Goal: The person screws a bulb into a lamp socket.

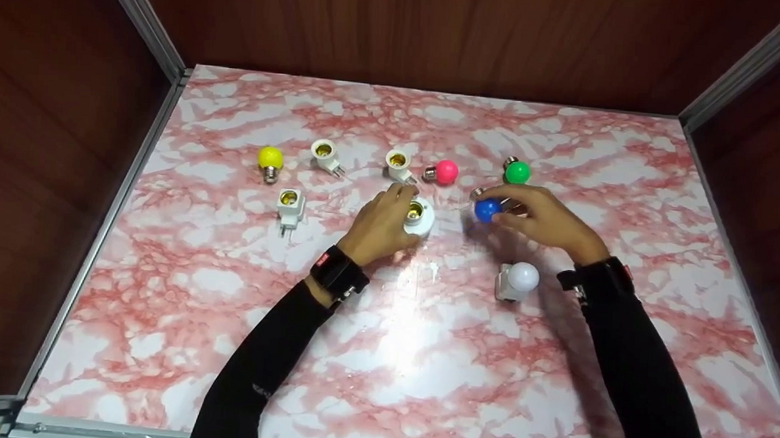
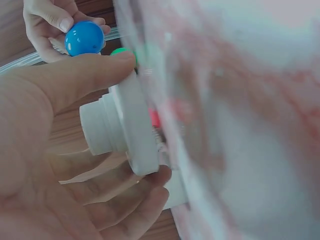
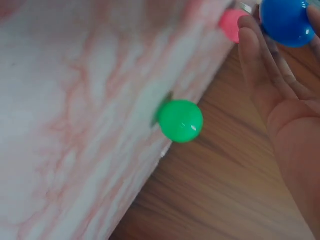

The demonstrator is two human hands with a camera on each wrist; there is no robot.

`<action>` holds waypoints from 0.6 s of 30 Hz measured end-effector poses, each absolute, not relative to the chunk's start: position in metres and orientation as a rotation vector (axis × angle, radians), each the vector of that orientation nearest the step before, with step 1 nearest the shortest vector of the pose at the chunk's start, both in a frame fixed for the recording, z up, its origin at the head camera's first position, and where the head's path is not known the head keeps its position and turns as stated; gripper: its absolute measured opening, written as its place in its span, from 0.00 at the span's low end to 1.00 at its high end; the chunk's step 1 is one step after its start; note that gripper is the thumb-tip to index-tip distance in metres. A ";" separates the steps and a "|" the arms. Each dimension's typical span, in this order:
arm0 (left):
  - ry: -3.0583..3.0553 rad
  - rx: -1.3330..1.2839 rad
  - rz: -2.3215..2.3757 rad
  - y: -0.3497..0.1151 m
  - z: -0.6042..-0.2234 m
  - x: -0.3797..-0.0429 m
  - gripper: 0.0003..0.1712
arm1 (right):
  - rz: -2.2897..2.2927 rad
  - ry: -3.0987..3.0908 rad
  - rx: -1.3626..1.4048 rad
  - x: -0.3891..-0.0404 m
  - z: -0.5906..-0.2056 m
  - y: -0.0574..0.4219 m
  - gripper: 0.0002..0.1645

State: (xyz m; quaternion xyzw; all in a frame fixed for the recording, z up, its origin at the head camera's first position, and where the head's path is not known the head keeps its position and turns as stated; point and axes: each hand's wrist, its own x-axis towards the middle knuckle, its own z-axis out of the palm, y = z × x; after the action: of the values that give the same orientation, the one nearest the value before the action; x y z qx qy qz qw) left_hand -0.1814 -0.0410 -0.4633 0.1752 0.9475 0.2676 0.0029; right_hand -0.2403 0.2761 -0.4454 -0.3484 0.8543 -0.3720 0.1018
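Observation:
In the head view my left hand (image 1: 382, 224) holds a round white lamp holder (image 1: 425, 224) by its sides, its brass-coloured socket facing up. The left wrist view shows the thumb on one edge of the lamp holder (image 2: 136, 125) and the fingers along the opposite edge. My right hand (image 1: 543, 219) pinches a blue light bulb (image 1: 488, 211) between thumb and fingers, to the right of the lamp holder. The silver screw base of this bulb peeks out beside the fingertips. The right wrist view shows the blue bulb (image 3: 286, 22) near its upper right corner.
Behind the hands lie a pink bulb (image 1: 447, 172), a green bulb (image 1: 517, 172) and a white plug-in socket (image 1: 399, 161). Further left are a yellow bulb (image 1: 270, 158) and two more plug-in sockets. A white bulb (image 1: 524, 276) sits in a square socket nearer me. Wooden panels (image 1: 411, 35) enclose the marbled table.

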 end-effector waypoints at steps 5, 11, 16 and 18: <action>2.940 0.611 1.062 -0.043 -0.449 -0.175 0.48 | -1.439 2.455 -0.940 -0.227 -0.432 0.284 0.24; 3.018 0.725 1.204 -0.044 -0.432 -0.167 0.48 | -1.682 2.331 -0.830 -0.211 -0.419 0.291 0.22; 3.043 0.779 1.256 -0.043 -0.420 -0.160 0.48 | -1.728 2.349 -0.790 -0.200 -0.413 0.292 0.23; 3.046 0.787 1.271 -0.042 -0.415 -0.157 0.48 | -1.755 2.350 -0.778 -0.194 -0.410 0.291 0.23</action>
State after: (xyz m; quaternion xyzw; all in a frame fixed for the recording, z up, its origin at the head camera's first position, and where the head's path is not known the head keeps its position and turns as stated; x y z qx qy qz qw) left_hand -0.1574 -0.0422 -0.4153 0.2300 0.8906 0.3717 -0.1254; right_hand -0.1941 0.2915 -0.4096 -0.2562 0.7732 -0.5776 0.0535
